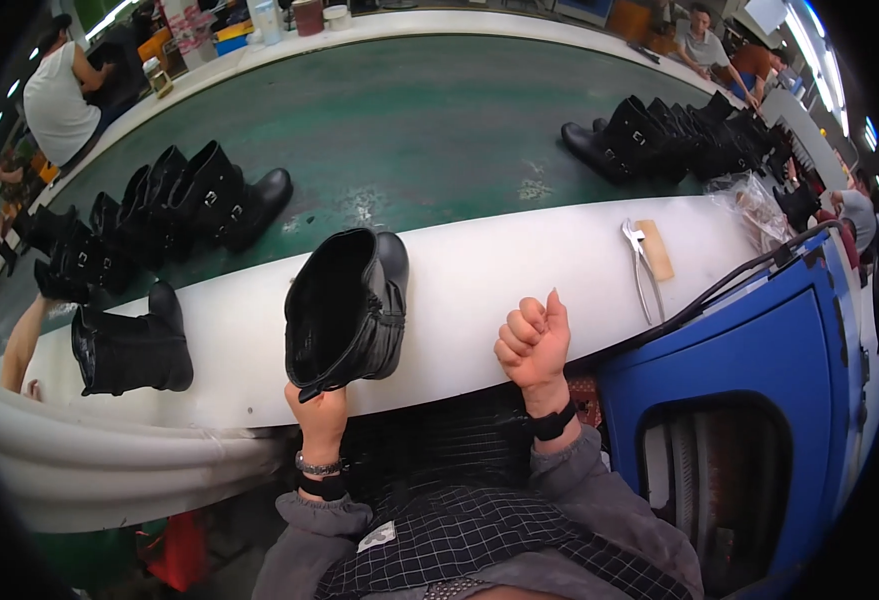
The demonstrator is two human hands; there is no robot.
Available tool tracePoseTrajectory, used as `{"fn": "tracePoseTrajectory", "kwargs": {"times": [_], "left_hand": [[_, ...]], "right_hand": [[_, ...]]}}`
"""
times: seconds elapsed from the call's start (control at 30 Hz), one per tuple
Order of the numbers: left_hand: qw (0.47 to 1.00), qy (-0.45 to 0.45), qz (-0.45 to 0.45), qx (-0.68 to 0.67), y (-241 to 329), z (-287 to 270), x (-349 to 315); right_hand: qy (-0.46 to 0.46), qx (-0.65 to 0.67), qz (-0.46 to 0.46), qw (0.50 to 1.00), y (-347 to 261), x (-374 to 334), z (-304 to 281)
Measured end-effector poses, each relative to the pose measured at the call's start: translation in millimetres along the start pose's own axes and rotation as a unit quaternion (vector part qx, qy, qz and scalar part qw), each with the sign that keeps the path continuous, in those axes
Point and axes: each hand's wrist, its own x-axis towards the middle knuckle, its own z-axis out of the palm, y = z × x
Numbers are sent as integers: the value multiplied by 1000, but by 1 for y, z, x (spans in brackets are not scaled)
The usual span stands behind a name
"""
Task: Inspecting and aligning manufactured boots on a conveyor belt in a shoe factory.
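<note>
A black leather boot [387, 325] stands tilted at the front edge of the white worktop, its wide opening turned toward me. My left hand [318, 408] grips it at the near rim of the shaft; most of its fingers are hidden behind the leather. To the right, my right hand [533, 343] is raised over the worktop's edge, fingers curled into the palm and thumb pointing up, with nothing visible in it. Beyond that hand, metal pliers [643, 268] lie next to a tan rectangular piece [654, 250]. Another black boot [131, 345] lies on its side to the left.
Several buckled boots [204, 200] line the green belt [439, 120] at left, and more boots [649, 140] stand at far right. A blue machine [729, 350] with a black cable borders my right side. Another person's arm [24, 345] reaches in at left.
</note>
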Motion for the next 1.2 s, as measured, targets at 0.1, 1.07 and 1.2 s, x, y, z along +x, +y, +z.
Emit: {"fn": "tracePoseTrajectory", "kwargs": {"times": [0.1, 1.07, 1.2], "left_hand": [[999, -6, 28, 15, -1, 2, -1], [997, 34, 40, 57, 8, 21, -11], [997, 35, 18, 65, 10, 14, -14]], "right_hand": [[-8, 13, 9, 1000, -1, 1, -3], [-291, -44, 21, 956, -36, -3, 70], [-489, -106, -43, 864, -43, -10, 158]]}}
